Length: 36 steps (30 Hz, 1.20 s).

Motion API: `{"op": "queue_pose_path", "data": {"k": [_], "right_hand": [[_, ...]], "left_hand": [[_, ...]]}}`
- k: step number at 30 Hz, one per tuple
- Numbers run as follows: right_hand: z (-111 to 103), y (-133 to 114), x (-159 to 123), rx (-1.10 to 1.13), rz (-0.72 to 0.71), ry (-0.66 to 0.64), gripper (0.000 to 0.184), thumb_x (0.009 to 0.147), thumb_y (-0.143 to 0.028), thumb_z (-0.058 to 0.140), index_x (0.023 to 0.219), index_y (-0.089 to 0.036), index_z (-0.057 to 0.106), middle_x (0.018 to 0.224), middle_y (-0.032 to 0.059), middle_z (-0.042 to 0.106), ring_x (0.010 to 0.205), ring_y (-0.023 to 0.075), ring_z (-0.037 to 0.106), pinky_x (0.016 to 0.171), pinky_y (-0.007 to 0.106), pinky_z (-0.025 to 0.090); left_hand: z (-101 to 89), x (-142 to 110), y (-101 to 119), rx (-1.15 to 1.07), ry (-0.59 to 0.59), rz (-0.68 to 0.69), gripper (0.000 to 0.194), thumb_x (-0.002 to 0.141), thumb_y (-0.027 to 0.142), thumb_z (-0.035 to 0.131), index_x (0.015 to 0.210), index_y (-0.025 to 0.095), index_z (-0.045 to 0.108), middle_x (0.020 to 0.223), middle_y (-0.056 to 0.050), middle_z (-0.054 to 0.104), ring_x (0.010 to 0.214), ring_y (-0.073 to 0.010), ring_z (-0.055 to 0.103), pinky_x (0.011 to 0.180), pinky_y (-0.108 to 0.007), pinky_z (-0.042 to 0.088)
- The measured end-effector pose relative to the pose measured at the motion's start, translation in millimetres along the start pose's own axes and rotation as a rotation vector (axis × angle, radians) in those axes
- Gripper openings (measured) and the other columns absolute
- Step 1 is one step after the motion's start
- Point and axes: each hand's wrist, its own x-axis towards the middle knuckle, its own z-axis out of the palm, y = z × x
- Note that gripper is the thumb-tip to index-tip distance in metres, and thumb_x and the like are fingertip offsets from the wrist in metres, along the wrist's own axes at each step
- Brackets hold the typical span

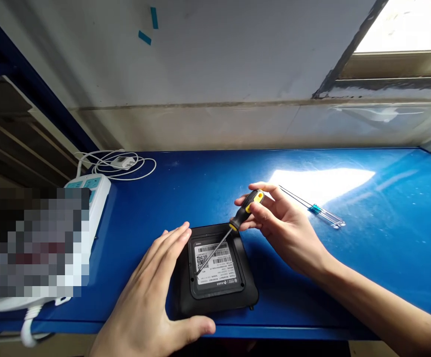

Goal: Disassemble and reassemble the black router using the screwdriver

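A black square device [233, 296] with a white printed label [220, 265] facing up lies near the front edge of the blue table. My left hand [148, 287] rests along its left side, fingers stretched out and thumb apart, steadying or touching the casing. In my right hand [282, 223] is a screwdriver [243, 210] with a black and yellow handle, pinched between thumb and fingers. Its shaft slants down to the left across the label. The tip is near a small hole at the label's lower left; whether it touches cannot be made out.
A white power strip [101, 198] stands at the left, partly behind a blurred-out patch. Behind it lies a coiled white cable with a plug [123, 162]. Thin metal rods with a teal holder [315, 209] lie right of my right hand. A wall [200, 126] borders the table's back.
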Motion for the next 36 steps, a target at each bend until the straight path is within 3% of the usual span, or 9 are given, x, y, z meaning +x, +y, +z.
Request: {"op": "queue_pose_path", "data": {"k": [4, 18, 21, 26, 36], "right_hand": [[3.0, 2.4, -2.5, 0.006, 0.007, -0.035, 0.033, 0.094, -0.038, 0.076, 0.12, -0.029, 0.058, 0.106, 0.0013, 0.074, 0.086, 0.0133, 0.075, 0.077, 0.03, 0.069], [3.7, 3.2, -2.8, 0.011, -0.009, -0.102, 0.032, 0.096, -0.038, 0.073, 0.121, -0.029, 0.055, 0.11, 0.0016, 0.072, 0.092, 0.0165, 0.078, 0.081, 0.031, 0.068], [4.9, 2.4, -3.4, -0.008, -0.015, -0.106, 0.032, 0.095, -0.038, 0.074, 0.12, -0.029, 0.055, 0.111, 0.0026, 0.072, 0.093, 0.0169, 0.077, 0.081, 0.033, 0.068], [4.8, 1.6, -3.7, -0.022, -0.031, -0.124, 0.032, 0.096, -0.039, 0.073, 0.12, -0.029, 0.055, 0.112, 0.0036, 0.071, 0.095, 0.0179, 0.076, 0.081, 0.035, 0.068], [3.7, 1.9, -3.1, 0.042, -0.056, -0.145, 0.031, 0.097, -0.035, 0.073, 0.12, -0.029, 0.055, 0.112, 0.002, 0.071, 0.094, 0.0172, 0.078, 0.081, 0.033, 0.067]], "left_hand": [[0.8, -1.6, 0.0, -0.014, 0.0, -0.016, 0.117, 0.075, 0.062, 0.087, 0.166, 0.036, 0.017, 0.168, -0.011, 0.043, 0.151, -0.0442, 0.043, 0.111, -0.064, 0.054], [0.1, -0.9, 0.2, -0.031, -0.002, -0.009, 0.112, 0.077, 0.068, 0.083, 0.164, 0.036, 0.019, 0.168, -0.013, 0.043, 0.152, -0.0438, 0.043, 0.111, -0.065, 0.052], [0.0, -3.6, -1.2, -0.087, 0.026, -0.016, 0.094, 0.081, 0.073, 0.076, 0.156, 0.035, 0.033, 0.165, -0.014, 0.046, 0.15, -0.0434, 0.045, 0.113, -0.067, 0.05], [-1.1, -6.5, -3.7, -0.179, 0.103, 0.025, 0.061, 0.087, 0.077, 0.067, 0.127, 0.033, 0.052, 0.161, -0.009, 0.052, 0.15, -0.038, 0.045, 0.114, -0.062, 0.048], [-5.4, -4.0, -2.7, -0.19, 0.136, 0.065, 0.05, 0.091, 0.073, 0.064, 0.114, 0.031, 0.051, 0.154, -0.009, 0.057, 0.143, -0.0333, 0.049, 0.113, -0.055, 0.048]]}}
